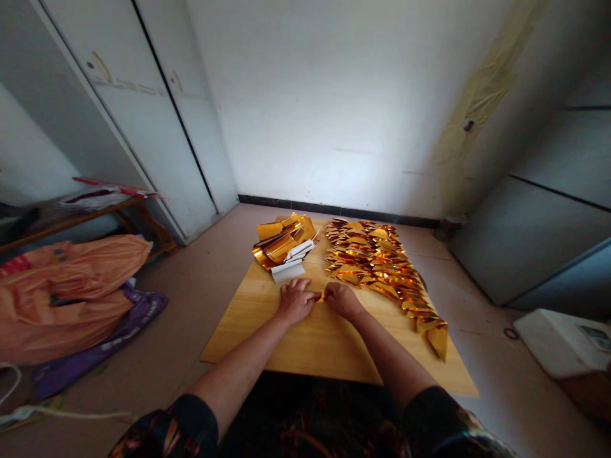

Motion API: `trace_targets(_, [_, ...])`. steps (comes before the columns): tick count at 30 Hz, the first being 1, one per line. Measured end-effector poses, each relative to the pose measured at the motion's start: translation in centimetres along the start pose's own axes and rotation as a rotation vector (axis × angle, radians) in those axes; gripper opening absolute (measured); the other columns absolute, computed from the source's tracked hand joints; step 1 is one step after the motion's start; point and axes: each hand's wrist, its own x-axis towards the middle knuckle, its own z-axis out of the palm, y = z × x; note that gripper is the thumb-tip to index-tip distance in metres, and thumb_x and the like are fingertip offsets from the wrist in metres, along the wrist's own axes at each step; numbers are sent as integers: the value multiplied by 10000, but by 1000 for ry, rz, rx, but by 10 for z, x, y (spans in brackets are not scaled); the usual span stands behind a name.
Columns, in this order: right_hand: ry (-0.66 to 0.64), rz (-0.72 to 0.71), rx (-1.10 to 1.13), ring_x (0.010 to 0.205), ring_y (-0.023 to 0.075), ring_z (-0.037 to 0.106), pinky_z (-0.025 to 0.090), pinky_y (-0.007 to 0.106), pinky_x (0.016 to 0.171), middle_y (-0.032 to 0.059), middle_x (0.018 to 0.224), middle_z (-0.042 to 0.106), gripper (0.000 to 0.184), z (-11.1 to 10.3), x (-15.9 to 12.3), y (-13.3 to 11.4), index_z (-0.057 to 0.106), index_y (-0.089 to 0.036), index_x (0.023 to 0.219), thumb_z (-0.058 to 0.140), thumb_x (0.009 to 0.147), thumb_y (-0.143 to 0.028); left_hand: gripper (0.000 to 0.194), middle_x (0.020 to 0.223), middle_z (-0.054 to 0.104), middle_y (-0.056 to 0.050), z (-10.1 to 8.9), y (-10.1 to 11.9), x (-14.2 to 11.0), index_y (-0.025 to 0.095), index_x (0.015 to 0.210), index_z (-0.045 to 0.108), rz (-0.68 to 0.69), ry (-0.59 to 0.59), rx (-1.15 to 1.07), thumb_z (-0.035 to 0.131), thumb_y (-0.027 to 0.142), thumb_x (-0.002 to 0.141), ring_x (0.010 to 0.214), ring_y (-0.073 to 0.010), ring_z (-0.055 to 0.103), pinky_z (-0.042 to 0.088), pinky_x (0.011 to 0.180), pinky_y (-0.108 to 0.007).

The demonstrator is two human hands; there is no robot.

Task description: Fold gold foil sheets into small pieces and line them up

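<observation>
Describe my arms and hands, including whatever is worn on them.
The left hand and right hand wear no gloves, and no watch or bracelet shows at either wrist. The forearms are bare up to loose, dark sleeves, the left one and the right one both printed with an orange-brown pattern. The fingers are too small to rule out rings.

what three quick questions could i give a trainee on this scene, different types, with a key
1. On which side of the wooden board are the rows of folded gold pieces: a) left, b) right, c) neither, they are on the floor?
2. True or false: the left hand and the right hand are both at a small gold piece.
3. Fill in the colour: the strip along the foot of the white wall is ____.

Key: 1 b; 2 true; 3 black.
</observation>
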Motion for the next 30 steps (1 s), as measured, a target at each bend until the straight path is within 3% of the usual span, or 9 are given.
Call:
trace_targets(3, [-14, 33, -31, 782, 126, 580, 361, 196, 663, 23, 847, 667, 142, -2, 0, -3, 643, -179, 816, 528, 778, -103, 242, 1305, 540, -13, -4, -2, -1, 443, 966, 711, -8, -12, -9, 584, 289, 828, 1202, -290, 416, 306, 953, -478])
trace_targets(6, [-24, 103, -58, 766, 139, 583, 351, 213, 622, 28, 854, 660, 89, 1, 0, -9, 632, -186, 835, 577, 799, -246, 252, 1315, 533, -13, -7, -6, 0, 449, 997, 699, 6, -40, -14, 583, 306, 825, 1210, -295, 412, 296, 966, -484])
trace_targets(12, [37, 211, -167, 867, 196, 611, 399, 255, 650, 87, 963, 649, 284, 8, -1, -24, 612, -177, 948, 608, 790, -413, 355, 1359, 499, -8, -5, -11, 0, 465, 1070, 662, 26, -73, 39, 548, 233, 827, 1236, -286, 398, 284, 980, -492])
trace_targets(20, [-30, 286, -158, 937, 220, 619, 428, 274, 697, 107, 1025, 648, 296, 3, 2, -32, 607, -170, 999, 605, 795, -385, 367, 1402, 456, -9, -9, -8, -2, 476, 1151, 612, 14, -133, 102, 525, 287, 849, 1265, -284, 377, 290, 984, -496])
trace_targets(30, [-47, 314, 3, 793, 155, 614, 357, 216, 610, 44, 852, 688, 98, -1, 10, -5, 661, -171, 798, 657, 705, -143, 351, 1392, 465, 14, -13, -4, -2, 502, 1126, 617, 12, -126, 86, 521, 294, 860, 1255, -272, 389, 297, 974, -469])
